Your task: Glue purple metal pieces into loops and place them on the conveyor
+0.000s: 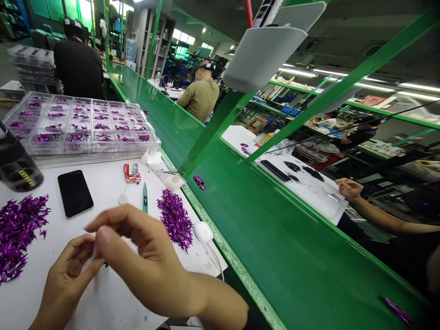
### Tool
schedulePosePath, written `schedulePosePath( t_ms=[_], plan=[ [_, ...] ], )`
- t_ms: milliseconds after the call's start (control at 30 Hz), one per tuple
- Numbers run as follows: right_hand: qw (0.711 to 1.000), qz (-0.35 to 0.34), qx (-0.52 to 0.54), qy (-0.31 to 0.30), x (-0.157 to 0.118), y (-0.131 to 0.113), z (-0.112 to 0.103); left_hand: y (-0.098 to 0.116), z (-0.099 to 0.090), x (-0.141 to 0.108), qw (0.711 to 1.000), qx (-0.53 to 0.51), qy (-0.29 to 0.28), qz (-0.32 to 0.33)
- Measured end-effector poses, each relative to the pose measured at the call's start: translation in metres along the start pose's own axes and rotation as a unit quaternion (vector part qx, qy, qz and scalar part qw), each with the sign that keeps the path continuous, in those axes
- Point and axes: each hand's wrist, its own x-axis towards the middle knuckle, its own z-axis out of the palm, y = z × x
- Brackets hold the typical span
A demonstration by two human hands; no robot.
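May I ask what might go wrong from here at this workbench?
The small purple piece in the left hand, mostly hidden, might slip and be lost. The utility knife lies beyond the right hand; a careless reach could cause a cut. The purple pile beside the white device might scatter if brushed.

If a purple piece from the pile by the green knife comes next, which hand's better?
Probably the right hand; it looks nearer that purple pile. The left hand is farther away, with the right in between.
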Motion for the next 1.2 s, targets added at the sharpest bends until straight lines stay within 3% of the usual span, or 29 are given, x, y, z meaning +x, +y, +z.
schedulePosePath(
  t_ms=[167,300,400,467,533,567,600,700,800,867,1033,1100,1200],
  plan=[
    [0.986,0.097,-0.084,-0.109,-0.037,0.052,0.000,0.001,-0.003,-0.007,0.998,-0.041,-0.042,-0.016],
    [0.990,0.108,-0.013,-0.084,-0.070,0.071,0.008,-0.007,-0.003,-0.016,0.991,-0.062,-0.101,-0.061],
    [0.994,0.078,-0.035,-0.070,-0.083,0.071,-0.006,-0.017,-0.003,-0.021,0.983,-0.052,-0.170,-0.054],
    [0.992,0.071,-0.089,-0.047,-0.086,0.078,-0.039,-0.023,-0.003,-0.021,0.974,-0.033,-0.221,-0.031],
    [0.978,0.117,-0.173,0.017,-0.083,0.096,-0.092,-0.026,-0.002,-0.019,0.968,-0.018,-0.252,-0.009],
    [0.954,0.174,-0.231,0.077,-0.081,0.108,-0.123,-0.027,-0.002,-0.017,0.966,-0.012,-0.257,-0.003],
    [0.912,0.255,-0.291,0.139,-0.077,0.122,-0.156,-0.027,-0.001,-0.015,0.966,-0.007,-0.257,-0.001],
    [0.824,0.352,-0.362,0.255,-0.065,0.164,-0.241,-0.025,0.002,-0.010,0.970,0.000,-0.245,-0.010],
    [0.761,0.384,-0.401,0.335,-0.056,0.195,-0.280,-0.018,0.005,-0.010,0.975,0.005,-0.221,-0.031],
    [0.761,0.381,-0.406,0.331,-0.049,0.210,-0.280,-0.011,0.007,-0.011,0.977,0.002,-0.207,-0.042],
    [0.815,0.318,-0.395,0.280,-0.017,0.234,-0.245,0.001,0.013,-0.016,0.982,-0.002,-0.181,-0.053],
    [0.818,0.297,-0.391,0.300,-0.005,0.229,-0.232,0.001,0.014,-0.017,0.980,-0.001,-0.191,-0.048],
    [0.820,0.269,-0.377,0.337,-0.003,0.202,-0.201,-0.002,0.013,-0.016,0.977,-0.009,-0.210,-0.031]
  ],
)
